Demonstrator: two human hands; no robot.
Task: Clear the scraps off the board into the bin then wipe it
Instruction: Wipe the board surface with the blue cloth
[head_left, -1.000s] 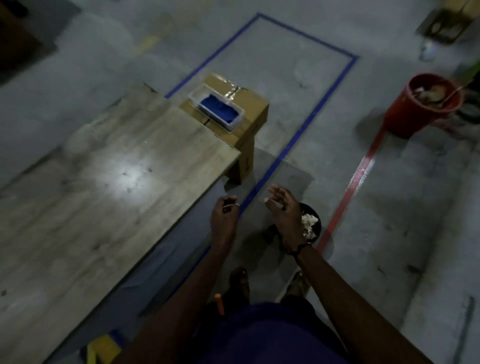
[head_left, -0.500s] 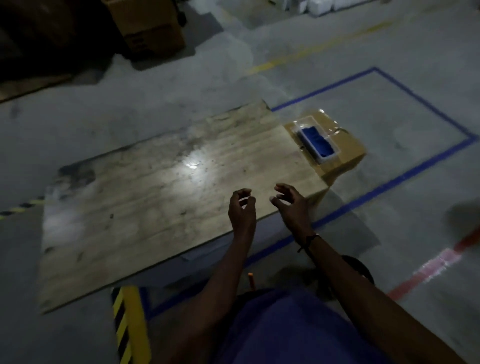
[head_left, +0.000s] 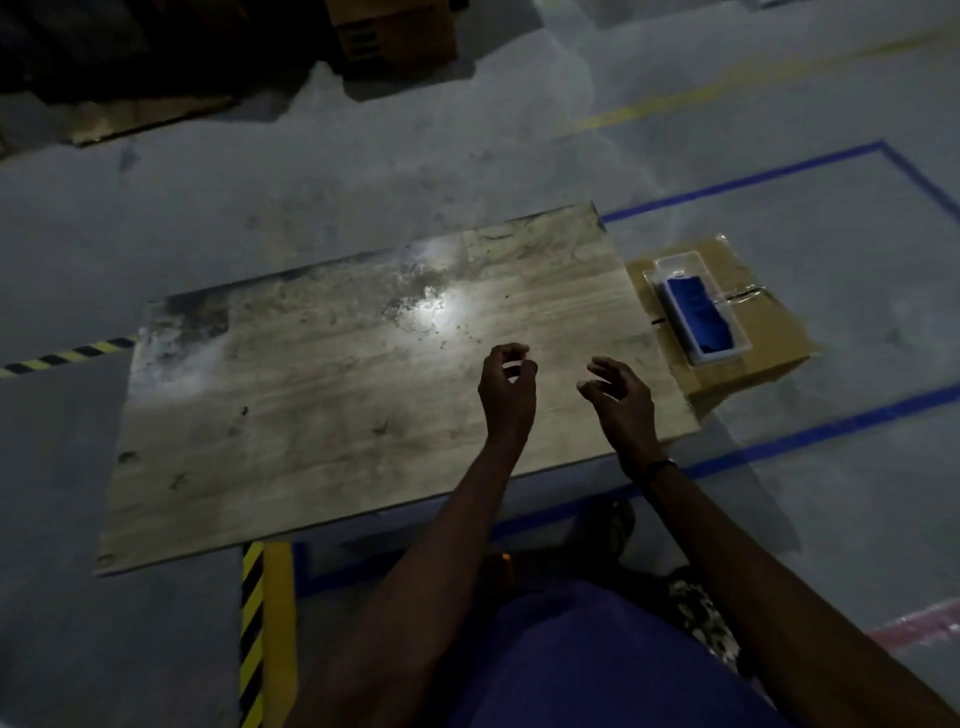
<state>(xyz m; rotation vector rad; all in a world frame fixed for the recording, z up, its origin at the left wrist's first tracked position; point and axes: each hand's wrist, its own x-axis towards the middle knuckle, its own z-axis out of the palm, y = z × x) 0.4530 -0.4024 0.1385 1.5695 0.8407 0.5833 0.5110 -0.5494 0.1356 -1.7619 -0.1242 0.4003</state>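
Both hands have come up from the bin at the person's feet and now hover empty, left hand (head_left: 506, 397) and right hand (head_left: 621, 400) loosely curled, over the board (head_left: 311, 395), near its right end, so the blue cloth (head_left: 698, 314) at far right looks next.

Pale, washed-out wood grain on the board (head_left: 337, 415), streaked tan and grey, with dark sooty smudges along its far edge and far left corner, and a white glare patch near the middle. Off the right edge, a tan cardboard box (head_left: 753, 364) carries a clear tray (head_left: 698, 306) with a deep blue cloth (head_left: 698, 314) inside. Blue tape lines (head_left: 779, 171) run over the grey floor (head_left: 363, 171). Yellow-and-black hazard stripes (head_left: 252, 623) sit below the near edge. Purple garment (head_left: 597, 665) at the bottom.
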